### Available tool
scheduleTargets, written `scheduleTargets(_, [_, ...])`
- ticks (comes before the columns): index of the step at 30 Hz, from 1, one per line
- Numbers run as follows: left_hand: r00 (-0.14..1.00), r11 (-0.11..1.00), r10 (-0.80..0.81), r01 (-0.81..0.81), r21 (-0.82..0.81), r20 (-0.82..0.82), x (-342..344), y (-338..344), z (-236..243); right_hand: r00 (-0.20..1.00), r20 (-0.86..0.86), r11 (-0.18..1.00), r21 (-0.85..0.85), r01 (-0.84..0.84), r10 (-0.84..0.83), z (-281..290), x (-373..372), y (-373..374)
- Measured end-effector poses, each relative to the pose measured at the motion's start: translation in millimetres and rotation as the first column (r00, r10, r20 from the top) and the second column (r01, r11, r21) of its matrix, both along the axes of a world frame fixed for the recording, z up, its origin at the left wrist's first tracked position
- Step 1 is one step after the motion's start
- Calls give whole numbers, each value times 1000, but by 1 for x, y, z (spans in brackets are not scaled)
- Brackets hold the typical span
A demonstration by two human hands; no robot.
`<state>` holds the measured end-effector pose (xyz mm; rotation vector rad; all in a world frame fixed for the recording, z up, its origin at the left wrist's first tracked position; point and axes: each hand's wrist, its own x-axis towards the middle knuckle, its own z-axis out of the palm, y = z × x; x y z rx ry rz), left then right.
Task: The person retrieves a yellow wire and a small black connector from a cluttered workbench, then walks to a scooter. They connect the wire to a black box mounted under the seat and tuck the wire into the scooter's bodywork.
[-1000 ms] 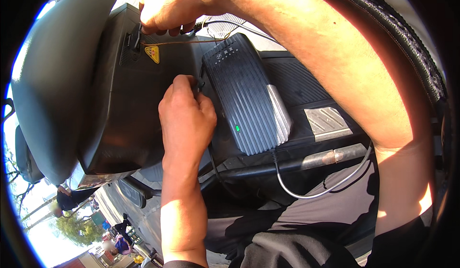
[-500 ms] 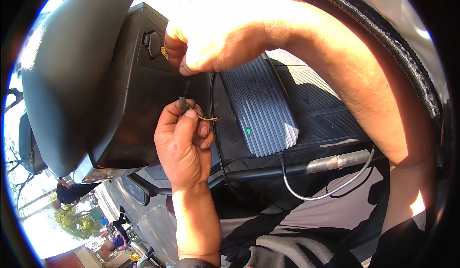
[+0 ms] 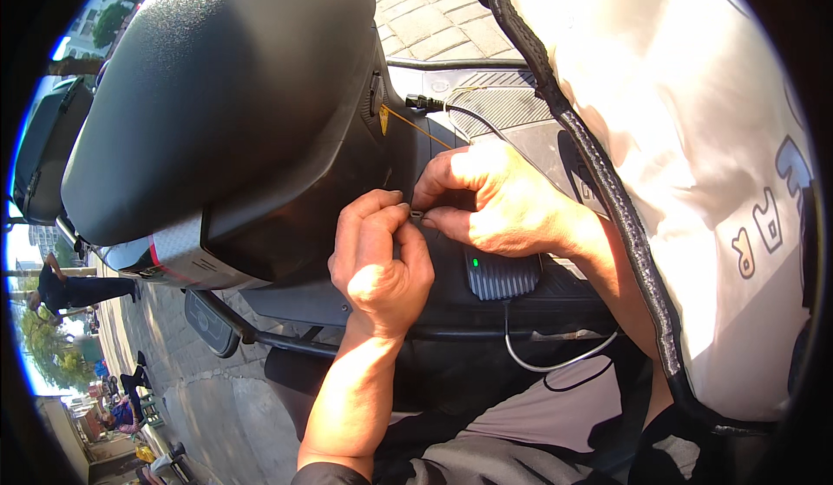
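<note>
Over the scooter's footboard, my left hand and my right hand meet fingertip to fingertip. Between them is a small dark connector, pinched by the thumb and fingers of both hands. Most of it is hidden by the fingers. Just below my right hand lies a black ribbed charger box with a green light lit. A white cable loops out from under the box. The black scooter seat rises to the left of my hands.
A black cable with a plug end and a thin yellow wire lie on the ribbed footboard above my hands. Paving stones show beyond. People stand far off at the left rim.
My right hand came down from the seat's front panel to meet my left hand. The view tilted, so the seat now fills the upper left and the charger is mostly covered.
</note>
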<state>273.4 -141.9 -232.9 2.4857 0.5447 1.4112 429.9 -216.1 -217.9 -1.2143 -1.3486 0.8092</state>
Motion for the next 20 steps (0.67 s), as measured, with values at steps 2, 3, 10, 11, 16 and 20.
scheduleTargets(2, [1000, 1000, -4, 3, 8, 30, 1, 0, 1, 1000, -4, 997, 74, -1, 1, -4, 0, 2])
scheduleTargets(3, [999, 1000, -10, 9, 15, 42, 2, 0, 2, 1000, 17, 995, 97, 7, -8, -6, 1, 2])
scheduleTargets(10, [999, 1000, -5, 5, 16, 38, -7, 3, 13, 999, 36, 984, 179, 15, -22, -5, -7, 10])
scheduleTargets(11, [999, 1000, -11, 11, -1, 40, -9, 3, 12, 999, 41, 985, 171, 14, -21, -5, -9, 10])
scheduleTargets(16, [996, 936, -69, 83, -343, 52, -14, -15, 7, 995, 98, 993, 115, 7, -18, -3, -7, -8])
scheduleTargets(20, [986, 842, -156, 165, -513, 61, -25, -32, 2, 986, 166, 999, 18, -32, 28, 0, -8, -25])
